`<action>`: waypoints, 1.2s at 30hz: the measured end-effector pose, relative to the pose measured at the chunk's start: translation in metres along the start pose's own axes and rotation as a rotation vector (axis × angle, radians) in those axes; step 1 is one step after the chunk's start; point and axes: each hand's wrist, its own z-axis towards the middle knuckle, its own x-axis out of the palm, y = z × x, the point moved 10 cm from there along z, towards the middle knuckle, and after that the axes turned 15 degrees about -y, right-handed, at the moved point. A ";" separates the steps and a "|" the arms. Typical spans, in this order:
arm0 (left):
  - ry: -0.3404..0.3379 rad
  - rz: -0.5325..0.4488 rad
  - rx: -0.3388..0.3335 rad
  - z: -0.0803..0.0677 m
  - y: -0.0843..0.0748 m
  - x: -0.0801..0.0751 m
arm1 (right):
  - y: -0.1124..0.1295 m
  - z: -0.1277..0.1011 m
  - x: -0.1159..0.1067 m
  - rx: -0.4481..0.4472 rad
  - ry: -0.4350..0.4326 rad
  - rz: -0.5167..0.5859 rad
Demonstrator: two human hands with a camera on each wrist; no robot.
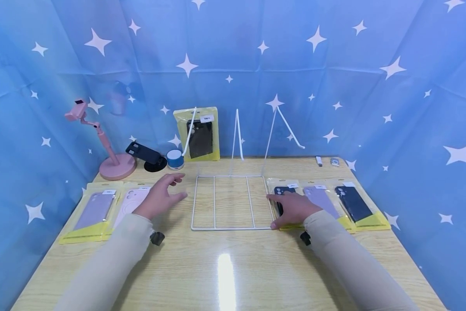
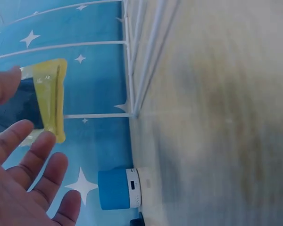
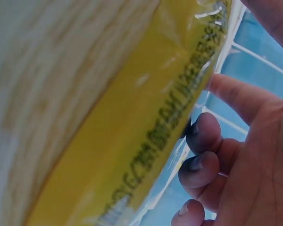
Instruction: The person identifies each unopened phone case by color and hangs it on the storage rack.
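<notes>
A white wire display rack (image 1: 222, 229) with three upright arms stands mid-table. On its left arm hangs a yellow-edged bag with a black phone case (image 1: 200, 140). My left hand (image 1: 164, 196) is in the air left of the rack, fingers spread and holding nothing; its palm shows in the left wrist view. My right hand (image 1: 293, 208) is at the rack's right side, index finger and thumb by the base wire. Below it lies a bagged dark phone case (image 1: 280, 190), partly covered by the hand. The bag's yellow printed edge (image 3: 132, 136) fills much of the right wrist view.
Bagged phone cases, lilac (image 1: 320, 198) and dark (image 1: 351, 203), lie at right; lilac (image 1: 94, 211) and pink (image 1: 131, 203) ones lie at left. Behind are a pink stand (image 1: 117, 167), a black phone holder (image 1: 147, 155), a blue speaker (image 1: 175, 159) and two small items (image 1: 319, 161).
</notes>
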 end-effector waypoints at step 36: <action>0.319 0.343 0.045 -0.032 0.002 0.059 | 0.002 -0.002 -0.002 -0.010 -0.008 0.007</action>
